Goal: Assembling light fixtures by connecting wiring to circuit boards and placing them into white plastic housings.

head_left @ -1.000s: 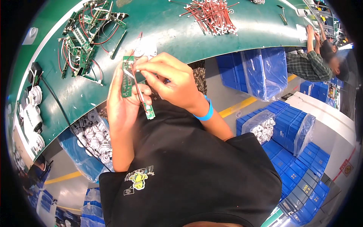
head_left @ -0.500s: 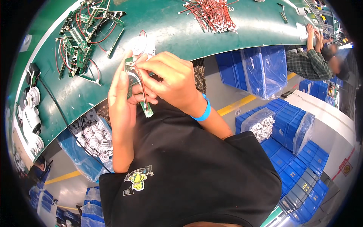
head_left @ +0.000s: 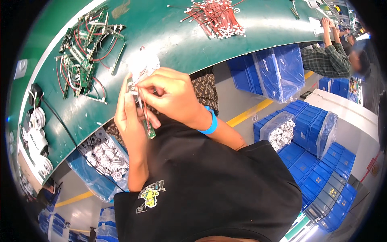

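My left hand (head_left: 130,111) is closed around a narrow green circuit board (head_left: 151,132), held slantwise above my lap near the table's edge. Red, dark and white wires (head_left: 144,108) run along the board. At its upper end my right hand (head_left: 171,94), with a blue wristband, pinches the wires close to a small white connector; the fingertips hide the exact contact. Just beyond my hands on the table lies a white round part (head_left: 144,62), overexposed and partly covered.
Wired circuit boards (head_left: 82,60) are heaped at left on the green table (head_left: 173,40). A bundle of red wires (head_left: 219,22) lies at the far side. A black cable (head_left: 60,115) crosses the left edge. Blue crates (head_left: 278,72) and a bin of white parts (head_left: 107,157) flank me. A co-worker (head_left: 332,60) sits at right.
Both hands and the board have shifted slightly left and down in the picture as the view moved. The right fingers still pinch at the board's upper end; the board stands steeper.
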The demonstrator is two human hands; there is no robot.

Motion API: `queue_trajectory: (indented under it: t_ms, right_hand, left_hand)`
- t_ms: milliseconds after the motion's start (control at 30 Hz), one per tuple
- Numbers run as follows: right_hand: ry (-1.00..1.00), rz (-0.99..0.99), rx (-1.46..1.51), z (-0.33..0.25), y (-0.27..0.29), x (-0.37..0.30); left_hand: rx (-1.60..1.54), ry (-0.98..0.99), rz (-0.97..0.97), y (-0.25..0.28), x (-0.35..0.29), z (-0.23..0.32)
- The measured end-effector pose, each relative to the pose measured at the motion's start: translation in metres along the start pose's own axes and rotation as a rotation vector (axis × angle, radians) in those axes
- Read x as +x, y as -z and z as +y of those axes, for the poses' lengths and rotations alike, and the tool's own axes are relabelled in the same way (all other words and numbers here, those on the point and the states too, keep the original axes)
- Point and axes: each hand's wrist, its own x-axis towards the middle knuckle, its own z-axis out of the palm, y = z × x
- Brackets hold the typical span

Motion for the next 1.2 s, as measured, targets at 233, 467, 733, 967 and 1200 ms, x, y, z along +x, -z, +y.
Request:
queue_trajectory:
  t_ms: [233,467,733,967,1200]
  right_hand:
    - [-0.108,-0.193,0.16,-0.007,0.033,0.006]
    - [-0.224,-0.124,0.32,0.036,0.014,-0.002]
    - [-0.374,0.383,0.465,0.066,0.027,-0.009]
    - [-0.264,0.268,0.084,0.067,0.007,-0.006]
    - [-0.217,0.227,0.01,0.071,0.005,-0.009]
  left_hand:
    - [0.321,-0.249,-0.135,0.032,0.005,-0.006]
    - [1.112,-0.656,-0.082,0.017,0.031,-0.002]
    - [0.693,-0.297,-0.368,0.002,0.07,0.046]
    - [0.858,-0.657,0.004,0.031,0.278,0.112]
    - [0.849,-0.608,0.362,0.089,0.399,0.075]
